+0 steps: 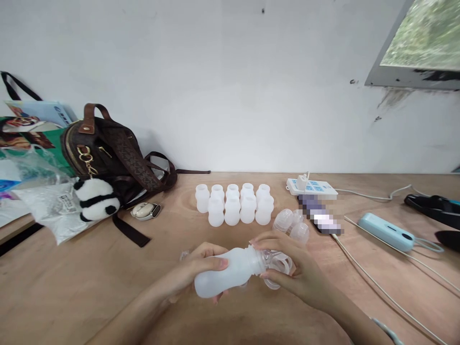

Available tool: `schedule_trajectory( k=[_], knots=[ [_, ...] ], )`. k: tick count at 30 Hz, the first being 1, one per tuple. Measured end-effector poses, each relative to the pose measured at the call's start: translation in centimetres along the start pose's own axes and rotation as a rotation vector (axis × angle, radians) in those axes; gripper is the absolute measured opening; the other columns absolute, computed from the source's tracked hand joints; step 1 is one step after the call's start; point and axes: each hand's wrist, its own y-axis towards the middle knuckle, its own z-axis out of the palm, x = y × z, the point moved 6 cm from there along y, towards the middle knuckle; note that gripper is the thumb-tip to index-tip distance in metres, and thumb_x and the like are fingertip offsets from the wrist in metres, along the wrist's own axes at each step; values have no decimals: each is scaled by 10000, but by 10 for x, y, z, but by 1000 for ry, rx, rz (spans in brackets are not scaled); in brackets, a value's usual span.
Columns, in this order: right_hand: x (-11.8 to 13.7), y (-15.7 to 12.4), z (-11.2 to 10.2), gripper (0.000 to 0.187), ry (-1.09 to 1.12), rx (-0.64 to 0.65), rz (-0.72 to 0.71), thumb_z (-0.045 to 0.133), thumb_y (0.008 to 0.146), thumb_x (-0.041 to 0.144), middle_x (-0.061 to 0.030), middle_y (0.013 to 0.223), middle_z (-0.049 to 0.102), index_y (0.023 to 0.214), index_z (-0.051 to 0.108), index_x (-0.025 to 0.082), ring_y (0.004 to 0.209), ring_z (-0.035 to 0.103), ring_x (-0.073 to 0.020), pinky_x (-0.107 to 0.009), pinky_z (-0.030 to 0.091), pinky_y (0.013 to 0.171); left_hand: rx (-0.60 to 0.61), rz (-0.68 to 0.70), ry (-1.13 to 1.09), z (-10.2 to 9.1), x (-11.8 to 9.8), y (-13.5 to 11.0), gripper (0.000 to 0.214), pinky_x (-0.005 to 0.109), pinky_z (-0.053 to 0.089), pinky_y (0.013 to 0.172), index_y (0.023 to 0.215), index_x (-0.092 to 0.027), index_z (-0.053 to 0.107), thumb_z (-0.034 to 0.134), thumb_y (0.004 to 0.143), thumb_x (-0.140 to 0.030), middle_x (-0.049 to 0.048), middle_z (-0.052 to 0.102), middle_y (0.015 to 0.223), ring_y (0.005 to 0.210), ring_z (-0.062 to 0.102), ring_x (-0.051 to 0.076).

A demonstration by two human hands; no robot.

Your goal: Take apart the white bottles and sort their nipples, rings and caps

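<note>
Seating or tightening the clear top (266,258) on the held bottle (224,275) seemed the step in hand; the next move likely called for a steady body and a twist at the neck; the left hand (201,263) closed round the bottle's body; the right hand (300,270), curled, gripped the top; beyond the held bottle, clear domes (283,220) and open white bottles (232,211) sat on the tabletop (161,254).

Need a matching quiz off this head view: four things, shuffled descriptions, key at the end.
Things:
1. Nearest bottle
2. Bottle group
3. Panda plush
4. Light-blue device

Descriptions:
A. black and white
B. right of the phone
C. tilted, in the left hand
D. upright, in two rows

Pairs: 1-C, 2-D, 3-A, 4-B
</note>
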Motion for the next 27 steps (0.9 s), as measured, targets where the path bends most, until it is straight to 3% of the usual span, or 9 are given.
schedule_trajectory(
  k=[5, 10, 14, 16, 19, 21, 23, 25, 27],
  knots=[
    [-5, -2, 0, 346, 10, 4, 38, 669, 913, 259, -31, 1166, 655, 1244, 583, 309, 1079, 622, -177, -309, 511, 911, -42, 69, 128, -2, -6, -1, 533, 193, 487, 501, 1054, -113, 733, 764, 714, -522, 75, 724, 776, 576, 609, 128],
    [-1, -1, 0, 280, 5, 2, 10, 624, 943, 245, -30, 1217, 644, 1213, 589, 312, 1114, 615, -174, -315, 495, 938, -33, 12, 37, -4, -3, 0, 524, 208, 497, 487, 979, -107, 736, 753, 698, -549, 77, 725, 745, 567, 616, 142],
    [-2, -1, -2, 316, -61, -24, 53, 684, 894, 372, -37, 1066, 681, 1181, 596, 273, 969, 643, -186, -306, 518, 813, -38, 49, 161, -2, -2, 0, 594, 217, 481, 482, 1055, -103, 726, 733, 700, -578, 74, 723, 729, 548, 619, 150],
    [-5, -1, -4, 336, -90, -46, 104, 690, 872, 444, -32, 966, 687, 1133, 607, 249, 867, 645, -185, -304, 513, 741, -169, 167, 351, -5, -5, -3, 565, 260, 523, 556, 1094, -136, 722, 717, 724, -562, 88, 751, 827, 655, 668, 198],
    [-7, -1, -6, 335, -120, -53, 149, 679, 861, 496, -23, 879, 678, 1049, 624, 224, 793, 629, -185, -308, 495, 700, -413, 461, 760, -5, -16, -14, 474, 363, 559, 808, 1151, -196, 705, 733, 753, -452, 101, 760, 1067, 924, 701, 276],
    [-8, -2, -5, 318, -136, -47, 158, 682, 863, 482, -20, 870, 674, 1039, 628, 222, 786, 623, -183, -306, 495, 698, -471, 626, 980, 3, -20, -19, 479, 375, 545, 875, 1222, -217, 669, 731, 777, -385, 94, 755, 1104, 962, 704, 275],
    [-8, -2, -5, 293, -137, -39, 150, 675, 881, 440, -24, 912, 683, 1075, 623, 227, 813, 631, -180, -299, 505, 715, -476, 697, 1059, 7, -22, -21, 486, 355, 552, 845, 1254, -223, 651, 720, 796, -370, 85, 763, 1063, 916, 713, 258],
    [-8, -2, -5, 292, -130, -36, 123, 668, 899, 400, -25, 962, 693, 1136, 611, 240, 846, 641, -174, -290, 515, 739, -463, 668, 998, 5, -25, -19, 466, 335, 553, 818, 1233, -225, 668, 723, 793, -370, 74, 766, 1042, 891, 711, 248],
    [-6, -1, -5, 306, -114, -31, 81, 663, 911, 362, -29, 1029, 694, 1190, 599, 256, 906, 650, -171, -286, 524, 782, -383, 533, 821, 1, -26, -14, 428, 312, 556, 777, 1183, -212, 698, 719, 792, -384, 64, 769, 1013, 853, 707, 234]
  ],
)
